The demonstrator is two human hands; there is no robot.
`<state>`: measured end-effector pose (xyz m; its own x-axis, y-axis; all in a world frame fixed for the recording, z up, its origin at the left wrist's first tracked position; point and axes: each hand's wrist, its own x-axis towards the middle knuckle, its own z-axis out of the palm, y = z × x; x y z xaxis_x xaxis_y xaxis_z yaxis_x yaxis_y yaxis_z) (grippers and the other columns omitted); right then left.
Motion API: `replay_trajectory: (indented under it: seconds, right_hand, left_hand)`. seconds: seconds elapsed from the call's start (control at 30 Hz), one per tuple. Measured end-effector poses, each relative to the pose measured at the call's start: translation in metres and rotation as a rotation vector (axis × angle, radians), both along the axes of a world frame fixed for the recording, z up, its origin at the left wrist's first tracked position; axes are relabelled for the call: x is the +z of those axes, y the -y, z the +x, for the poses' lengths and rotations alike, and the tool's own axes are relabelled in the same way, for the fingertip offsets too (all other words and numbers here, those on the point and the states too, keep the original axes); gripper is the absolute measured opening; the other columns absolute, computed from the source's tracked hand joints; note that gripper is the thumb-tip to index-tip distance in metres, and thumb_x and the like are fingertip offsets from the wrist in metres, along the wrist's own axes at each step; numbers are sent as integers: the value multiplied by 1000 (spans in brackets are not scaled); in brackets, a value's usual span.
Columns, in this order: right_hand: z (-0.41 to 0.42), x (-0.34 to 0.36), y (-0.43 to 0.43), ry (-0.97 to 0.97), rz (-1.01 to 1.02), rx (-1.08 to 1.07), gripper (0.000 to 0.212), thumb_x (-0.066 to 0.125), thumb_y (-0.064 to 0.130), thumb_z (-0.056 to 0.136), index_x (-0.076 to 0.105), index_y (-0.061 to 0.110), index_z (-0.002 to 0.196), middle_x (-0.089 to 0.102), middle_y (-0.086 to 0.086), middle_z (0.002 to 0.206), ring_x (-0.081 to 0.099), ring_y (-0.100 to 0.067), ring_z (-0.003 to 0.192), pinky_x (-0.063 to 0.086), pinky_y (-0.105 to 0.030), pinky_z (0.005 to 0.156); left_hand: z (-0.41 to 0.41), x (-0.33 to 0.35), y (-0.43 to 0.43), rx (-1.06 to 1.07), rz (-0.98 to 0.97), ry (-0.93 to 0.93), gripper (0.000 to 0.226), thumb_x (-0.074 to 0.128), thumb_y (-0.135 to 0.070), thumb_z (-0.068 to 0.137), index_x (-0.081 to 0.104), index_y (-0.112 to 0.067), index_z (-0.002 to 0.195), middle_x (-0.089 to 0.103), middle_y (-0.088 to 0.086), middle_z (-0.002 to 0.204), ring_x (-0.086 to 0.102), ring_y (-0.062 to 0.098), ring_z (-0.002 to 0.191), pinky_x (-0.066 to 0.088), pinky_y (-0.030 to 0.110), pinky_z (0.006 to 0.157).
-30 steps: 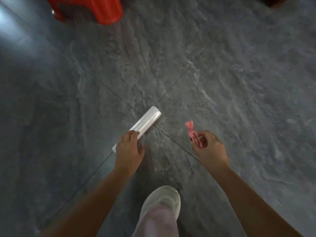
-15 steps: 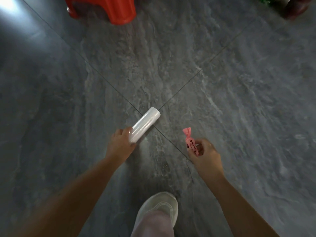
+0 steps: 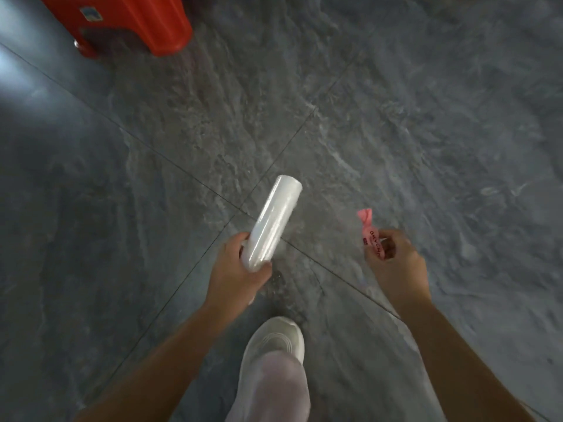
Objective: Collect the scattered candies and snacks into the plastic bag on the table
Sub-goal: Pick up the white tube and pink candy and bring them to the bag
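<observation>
Grey stone-look floor [image 3: 396, 117] fills the view, crossed by thin tile seams. A red stool [image 3: 128, 19] stands at the top left. A white shoe [image 3: 274, 342] shows at the bottom centre. The left hand [image 3: 237, 269] has its fingers wrapped around the lower end of a white roll [image 3: 272, 223], tilted up and away. The right hand [image 3: 396, 263] pinches a pink candy [image 3: 370, 236] between thumb and fingers, above the floor.
</observation>
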<state>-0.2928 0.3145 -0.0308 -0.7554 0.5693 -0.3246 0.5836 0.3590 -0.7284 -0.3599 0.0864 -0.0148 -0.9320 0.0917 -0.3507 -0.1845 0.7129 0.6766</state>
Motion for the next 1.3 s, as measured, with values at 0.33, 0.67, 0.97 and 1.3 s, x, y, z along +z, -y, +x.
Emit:
replay_trajectory:
  seconds: [0.33,0.67,0.97,1.3]
  right_hand:
    - [81,196,-9,-45,-57,-267,14,65,14,79,55,18,88,61,-5,80,54,-14,65,37,-10,53]
    - [156,462,4,-145,-34,-286,17,65,13,79,54,24,86,60,-2,77,55,-11,65,36,-6,54]
    - [178,673,29,-270,31,-156,14,64,18,81,55,24,89,58,8,75,54,-2,66,37,-11,52]
    - [93,772,128,-295,88,246,16,65,18,80,56,24,91,57,4,80,52,-4,63,35,-13,51]
  left_hand:
    - [41,181,-31,-8,36,272,38,68,-19,76,46,-26,106,58,-7,86,59,10,77,52,34,74]
    - [116,425,-28,-100,76,85,38,72,-19,71,47,-28,98,57,-9,79,59,7,69,50,25,61]
    - [157,614,-1,-70,177,-36,38,70,-23,69,48,-30,99,55,-7,88,56,6,75,46,22,63]
    - [105,738,111,111,146,-230,49,74,-18,67,55,-21,112,53,-3,99,51,2,74,35,0,54]
